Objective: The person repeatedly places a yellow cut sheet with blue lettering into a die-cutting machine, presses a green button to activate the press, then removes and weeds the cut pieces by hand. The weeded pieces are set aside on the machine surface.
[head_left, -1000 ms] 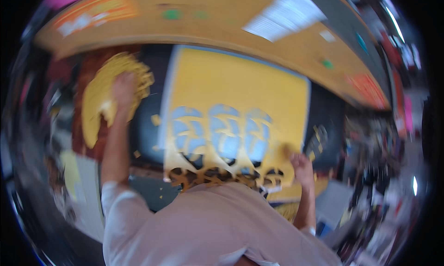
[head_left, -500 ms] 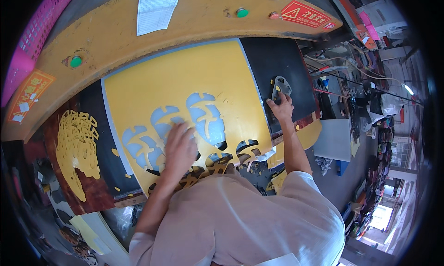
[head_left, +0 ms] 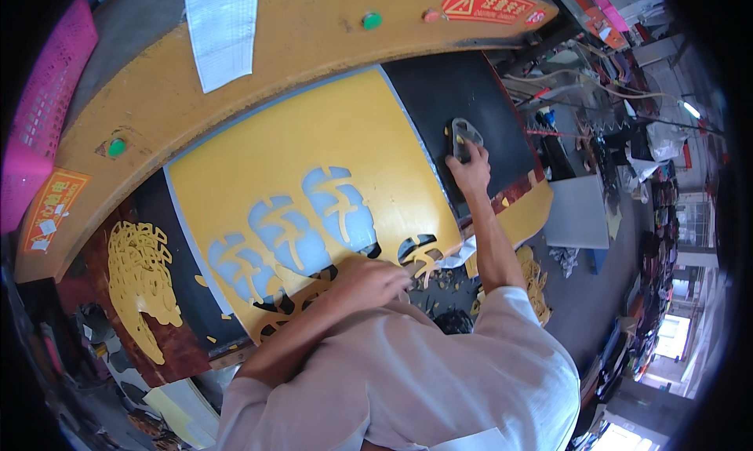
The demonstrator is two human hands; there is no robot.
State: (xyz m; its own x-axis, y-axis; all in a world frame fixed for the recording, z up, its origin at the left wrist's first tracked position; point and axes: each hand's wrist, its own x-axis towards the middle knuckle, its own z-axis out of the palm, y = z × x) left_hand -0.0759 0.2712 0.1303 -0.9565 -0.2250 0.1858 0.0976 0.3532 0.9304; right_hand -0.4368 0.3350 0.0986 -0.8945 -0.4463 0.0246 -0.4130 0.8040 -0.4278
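Observation:
A large yellow sheet (head_left: 314,125) lies on the worktop, with several curved shapes cut out of it. Grey-blue backing shows through three cut groups, and dark gaps run along the near edge. My right hand (head_left: 472,171) grips a looped metal cutting die (head_left: 466,132) on the black board to the right of the sheet. At the sheet's near edge, close to my body, my left hand (head_left: 372,282) has its fingers bunched together and pointing right. Whatever they pinch is hidden. Beside those fingers, a narrow cut strip (head_left: 426,261) borders a dark hole.
A yellow-brown machine beam (head_left: 314,39) with green buttons spans the far side. Yellow lattice scraps (head_left: 141,267) are heaped at the left, and more scraps (head_left: 533,286) lie low on the right. A pink basket (head_left: 51,110) stands at far left. The black board (head_left: 447,82) borders the sheet.
My left hand has moved from over the cutouts toward my body and rightward to the near edge. My right hand stays at the die. The whole view has shifted and turned slightly.

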